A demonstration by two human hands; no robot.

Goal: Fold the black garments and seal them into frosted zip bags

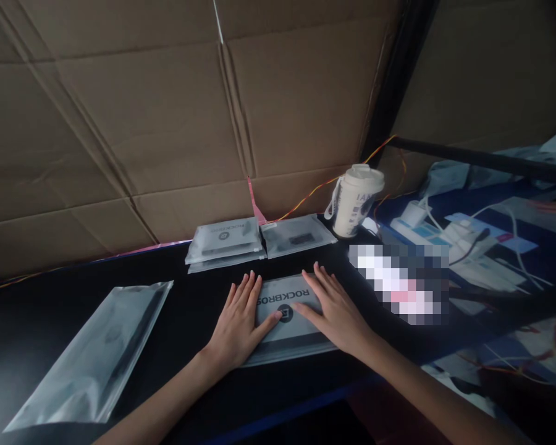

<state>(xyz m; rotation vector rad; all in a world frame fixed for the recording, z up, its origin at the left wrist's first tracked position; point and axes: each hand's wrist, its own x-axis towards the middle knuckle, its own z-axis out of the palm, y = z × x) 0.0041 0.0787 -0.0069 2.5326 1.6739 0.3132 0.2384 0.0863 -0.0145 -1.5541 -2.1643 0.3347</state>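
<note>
A frosted zip bag [290, 346] printed ROCKBROS with a round logo lies on the black table in front of me, its lettering upside down to my view. My left hand [238, 324] rests flat on the bag's left side, fingers stretched out and thumb near the logo. Across its right side lies my right hand [336, 312], also flat with the fingers spread. Neither hand grips anything. What the bag contains cannot be made out. To the left is another clear zip bag [97, 352], lying at a slant and looking mostly flat.
Behind my hands lie stacked ROCKBROS bags [225, 241] and another bag [299, 235]. A lidded paper cup [356, 198] stands at the back right. Farther right are a power strip [419, 228] with white cables and a blurred-out object [398, 284]. Cardboard [167, 123] walls the back.
</note>
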